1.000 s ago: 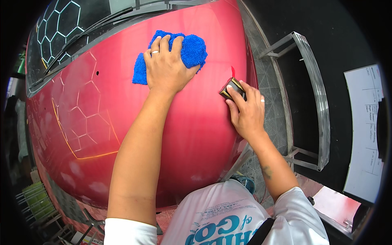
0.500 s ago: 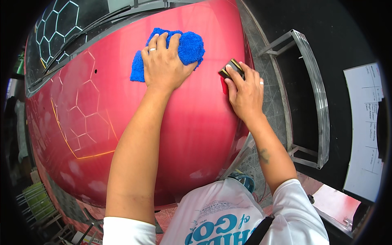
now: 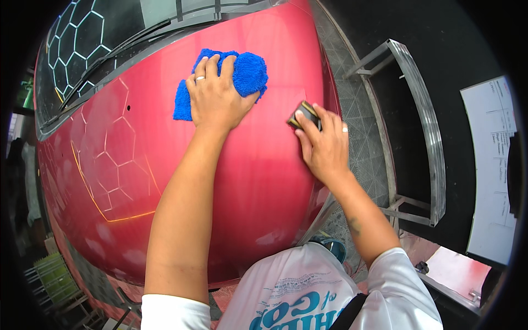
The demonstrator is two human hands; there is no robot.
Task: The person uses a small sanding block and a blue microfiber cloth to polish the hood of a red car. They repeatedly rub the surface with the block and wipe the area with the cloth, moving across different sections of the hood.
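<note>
The left hand [image 3: 217,102] lay flat on the blue cloth [image 3: 242,74]; the right hand [image 3: 324,146], just beside it, had its grip clamped on a small block [image 3: 304,114] against the red hood [image 3: 258,181].

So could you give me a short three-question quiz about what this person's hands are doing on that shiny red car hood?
1. True or false: the left hand presses a fluffy blue microfibre cloth flat on the glossy red car hood.
2. What does the right hand hold: A a small dark block, B a spray bottle, C a brush?
3. Which hand wears a ring?

Key: 1 true. 2 A, the small dark block under its fingers. 3 the left.
</note>
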